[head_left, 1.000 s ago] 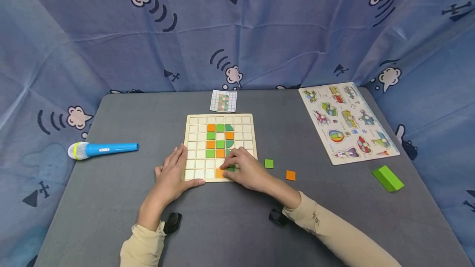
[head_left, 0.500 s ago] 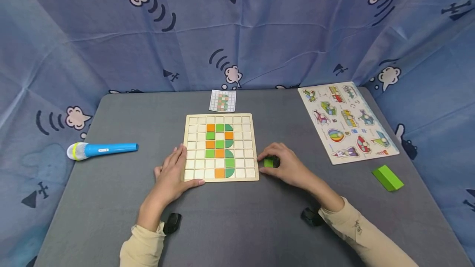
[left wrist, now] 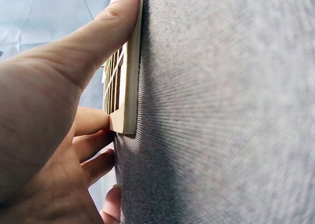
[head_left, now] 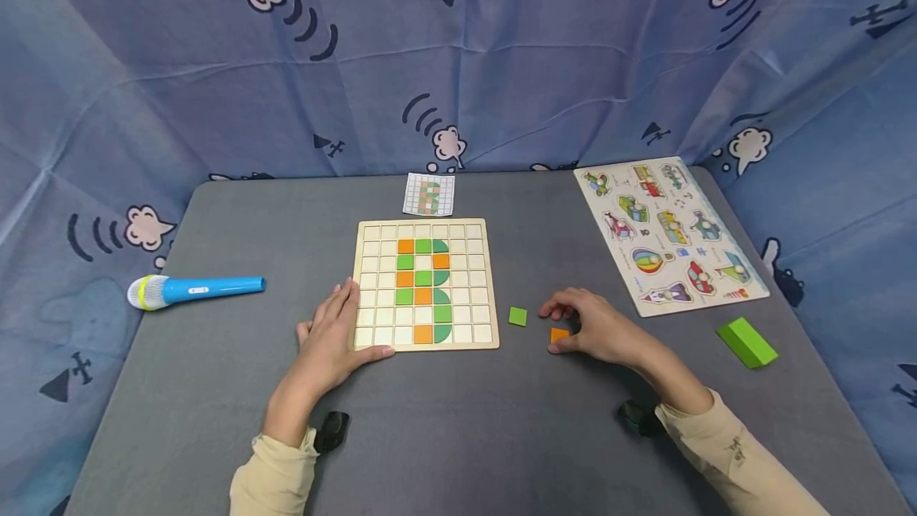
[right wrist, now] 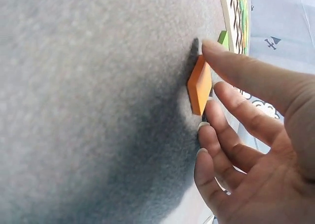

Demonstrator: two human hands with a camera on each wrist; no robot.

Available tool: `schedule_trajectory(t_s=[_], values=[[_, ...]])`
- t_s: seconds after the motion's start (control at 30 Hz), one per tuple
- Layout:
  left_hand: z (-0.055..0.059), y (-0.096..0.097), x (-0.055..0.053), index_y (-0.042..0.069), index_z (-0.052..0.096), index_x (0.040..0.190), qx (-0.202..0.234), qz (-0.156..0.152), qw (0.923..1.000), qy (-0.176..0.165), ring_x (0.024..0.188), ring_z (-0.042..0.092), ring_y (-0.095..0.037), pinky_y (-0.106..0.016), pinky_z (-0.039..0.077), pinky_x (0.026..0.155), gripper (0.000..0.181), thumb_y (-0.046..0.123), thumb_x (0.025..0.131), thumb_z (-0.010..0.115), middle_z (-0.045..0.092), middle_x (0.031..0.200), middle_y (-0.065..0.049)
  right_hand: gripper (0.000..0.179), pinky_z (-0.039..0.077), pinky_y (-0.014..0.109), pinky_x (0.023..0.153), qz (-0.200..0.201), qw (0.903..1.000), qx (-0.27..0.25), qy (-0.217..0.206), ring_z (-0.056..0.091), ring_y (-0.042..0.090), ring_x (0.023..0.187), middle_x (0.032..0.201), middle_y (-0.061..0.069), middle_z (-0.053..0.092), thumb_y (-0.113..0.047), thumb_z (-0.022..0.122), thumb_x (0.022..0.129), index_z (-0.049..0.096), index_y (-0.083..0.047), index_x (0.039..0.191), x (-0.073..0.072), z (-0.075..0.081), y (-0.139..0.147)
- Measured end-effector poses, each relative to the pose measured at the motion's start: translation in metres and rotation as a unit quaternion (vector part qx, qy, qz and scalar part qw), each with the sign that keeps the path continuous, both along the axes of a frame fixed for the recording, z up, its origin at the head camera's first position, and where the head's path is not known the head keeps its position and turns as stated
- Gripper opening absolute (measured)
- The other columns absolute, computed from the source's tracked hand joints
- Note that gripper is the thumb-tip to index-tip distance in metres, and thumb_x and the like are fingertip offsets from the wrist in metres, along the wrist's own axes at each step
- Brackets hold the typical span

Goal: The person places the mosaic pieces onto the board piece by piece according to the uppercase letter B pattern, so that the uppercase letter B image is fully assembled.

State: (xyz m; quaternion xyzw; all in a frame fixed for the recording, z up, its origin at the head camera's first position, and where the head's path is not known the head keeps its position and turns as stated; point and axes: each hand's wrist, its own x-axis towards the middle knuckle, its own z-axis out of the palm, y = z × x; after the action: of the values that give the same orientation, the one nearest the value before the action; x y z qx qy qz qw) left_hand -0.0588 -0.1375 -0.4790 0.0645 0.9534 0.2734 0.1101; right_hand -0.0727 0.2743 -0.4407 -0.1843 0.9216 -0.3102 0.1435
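A square wooden grid board (head_left: 473,338) lies on the table, with orange, light green and dark green tiles set in its cells. My left hand (head_left: 328,339) rests at its front left corner, fingers straight along the left side and thumb on the front edge; the left wrist view shows this thumb (left wrist: 106,29) over the rim. Right of the board, my right hand (head_left: 602,329) is over an orange square tile (right wrist: 199,86) lying on the table. Its thumb is right at the tile's edge while the index finger stays apart from it. Between board and hand lies a light green square tile (head_left: 517,316).
Behind the board lies a small pattern card (head_left: 428,194). A blue toy microphone (head_left: 197,290) is at the left. To the right are a picture puzzle board (head_left: 669,237) and a bright green block (head_left: 747,342). A patterned blue cloth (head_left: 458,62) hangs behind the table.
My right hand has left the board's lower cells, passed over the light green tile and moved right to the orange tile. The left hand stays in place.
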Motion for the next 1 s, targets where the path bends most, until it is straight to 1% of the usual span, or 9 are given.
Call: schedule_trajectory(t_s=[0.23, 0.4, 0.5, 0.57, 0.67, 0.8, 1.0], values=[[0.0, -0.001, 0.0, 0.004, 0.017, 0.17, 0.004, -0.001, 1.0, 0.003, 0.163, 0.017, -0.042, -0.062, 0.027, 0.1, 0.12, 0.048, 0.084, 0.089, 0.016, 0.178, -0.019, 0.037, 0.047, 0.031, 0.079, -0.004, 1.0, -0.005, -0.005, 0.057, 0.015, 0.086, 0.091, 0.001, 0.064, -0.005, 0.094, 0.077, 0.074, -0.008, 0.107, 0.002, -0.003, 0.003], [0.003, 0.0, 0.001, 0.004, 0.017, 0.17, 0.009, 0.0, 1.0, -0.003, 0.164, 0.016, -0.042, -0.061, 0.026, 0.1, 0.121, 0.047, 0.084, 0.09, 0.015, 0.178, -0.019, 0.028, 0.046, 0.026, 0.073, -0.008, 0.9999, -0.007, 0.013, 0.055, 0.012, 0.081, 0.087, -0.001, 0.064, -0.004, 0.095, 0.076, 0.073, -0.01, 0.093, 0.002, -0.008, -0.003], [0.004, 0.001, 0.001, 0.003, 0.017, 0.17, 0.009, 0.001, 0.9999, -0.007, 0.164, 0.016, -0.042, -0.061, 0.026, 0.1, 0.121, 0.047, 0.084, 0.09, 0.015, 0.178, -0.019, 0.028, 0.045, 0.024, 0.071, -0.011, 0.9996, -0.008, 0.025, 0.054, 0.011, 0.078, 0.086, -0.002, 0.063, -0.004, 0.095, 0.075, 0.072, -0.012, 0.088, 0.003, -0.01, -0.008], [0.005, 0.001, 0.001, 0.003, 0.016, 0.17, 0.008, 0.001, 0.9999, -0.009, 0.164, 0.016, -0.042, -0.061, 0.026, 0.1, 0.121, 0.047, 0.084, 0.09, 0.015, 0.178, -0.019, 0.029, 0.045, 0.025, 0.07, -0.012, 0.9993, -0.013, 0.032, 0.054, 0.011, 0.077, 0.084, -0.001, 0.063, -0.004, 0.096, 0.074, 0.07, -0.011, 0.087, 0.004, -0.012, -0.012], [0.006, 0.001, 0.001, 0.003, 0.016, 0.17, 0.01, 0.002, 0.9999, -0.011, 0.164, 0.015, -0.042, -0.061, 0.026, 0.1, 0.12, 0.047, 0.085, 0.089, 0.015, 0.178, -0.019, 0.031, 0.045, 0.025, 0.07, -0.014, 0.999, -0.022, 0.036, 0.054, 0.01, 0.076, 0.085, -0.001, 0.064, -0.003, 0.096, 0.074, 0.071, -0.01, 0.09, 0.006, -0.013, -0.017], [0.006, 0.001, 0.001, 0.003, 0.017, 0.17, 0.011, 0.003, 0.9999, -0.008, 0.164, 0.016, -0.042, -0.061, 0.026, 0.1, 0.12, 0.046, 0.085, 0.09, 0.015, 0.178, -0.019, 0.031, 0.046, 0.024, 0.07, -0.013, 0.9991, -0.029, 0.029, 0.055, 0.009, 0.076, 0.085, -0.002, 0.065, -0.005, 0.097, 0.073, 0.073, -0.009, 0.092, 0.009, -0.015, -0.025], [0.004, 0.0, 0.001, 0.003, 0.017, 0.17, 0.012, 0.001, 0.9999, -0.006, 0.164, 0.016, -0.042, -0.061, 0.026, 0.099, 0.12, 0.048, 0.085, 0.089, 0.015, 0.178, -0.019, 0.029, 0.046, 0.024, 0.069, 0.002, 0.9995, -0.027, 0.019, 0.053, 0.007, 0.075, 0.084, -0.004, 0.063, -0.011, 0.098, 0.073, 0.073, -0.012, 0.088, 0.013, -0.016, -0.032]])
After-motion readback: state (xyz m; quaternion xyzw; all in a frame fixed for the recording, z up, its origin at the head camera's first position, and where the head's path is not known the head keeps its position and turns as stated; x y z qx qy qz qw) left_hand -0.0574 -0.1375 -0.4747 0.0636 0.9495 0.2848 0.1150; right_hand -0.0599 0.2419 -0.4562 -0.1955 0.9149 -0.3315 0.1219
